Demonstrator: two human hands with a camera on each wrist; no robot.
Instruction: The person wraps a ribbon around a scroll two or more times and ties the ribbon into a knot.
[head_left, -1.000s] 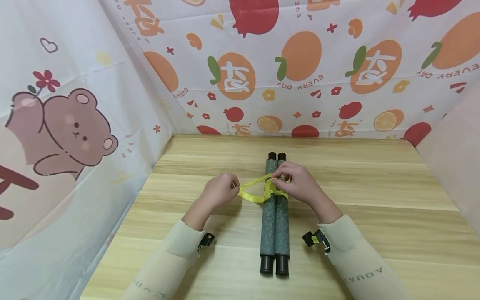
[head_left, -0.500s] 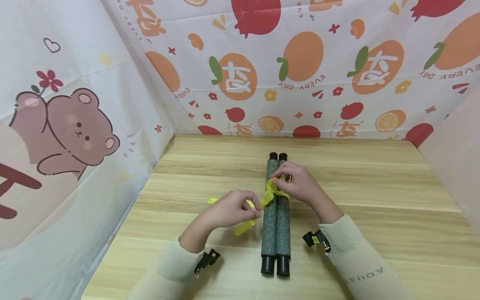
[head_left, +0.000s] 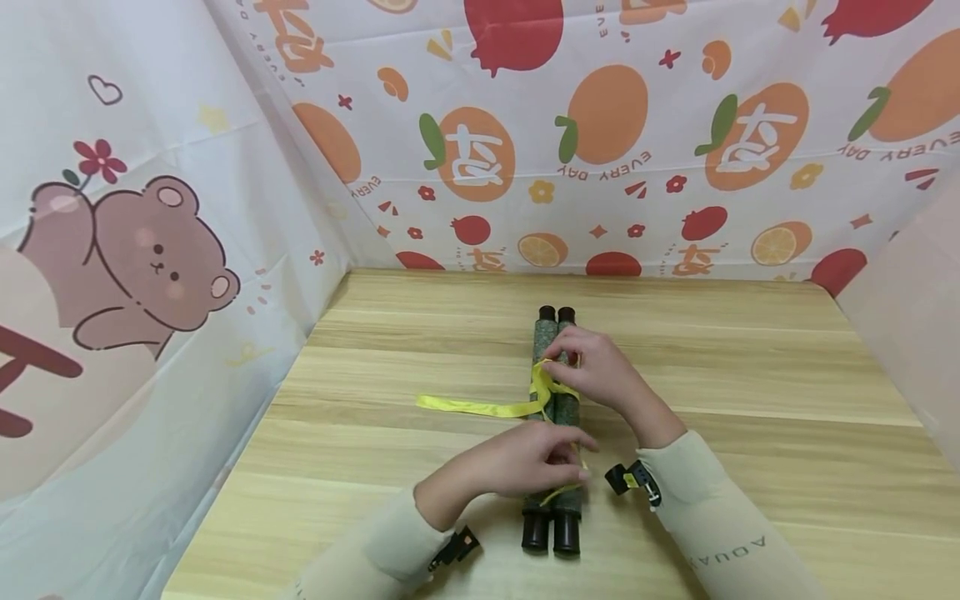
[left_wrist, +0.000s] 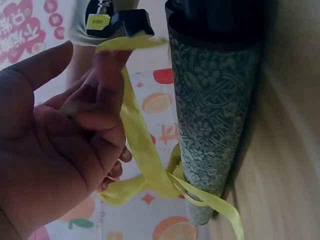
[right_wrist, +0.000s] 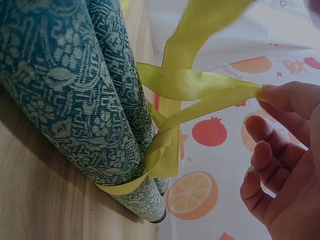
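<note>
Two patterned blue-green rollers of a rolled scroll lie side by side on the table, with dark knobs at both ends. A yellow ribbon circles them near the middle. My right hand pinches a fold of this ribbon between thumb and forefinger, its other fingers loosely bent. My left hand is over the nearer half of the scroll. In the left wrist view, one ribbon tail runs up to its bent fingertips and over them, while the thumb stands apart. Another tail stretches left across the table.
The wooden table extends on both sides of the scroll. Behind it hangs a fruit-print cloth; a bear-print cloth borders the left side. A small black device sits at each sleeve cuff.
My left hand has let the loop at the left go, then moved right and nearer with one ribbon tail. The other tail now lies out to the left. My right hand keeps its pinch.
</note>
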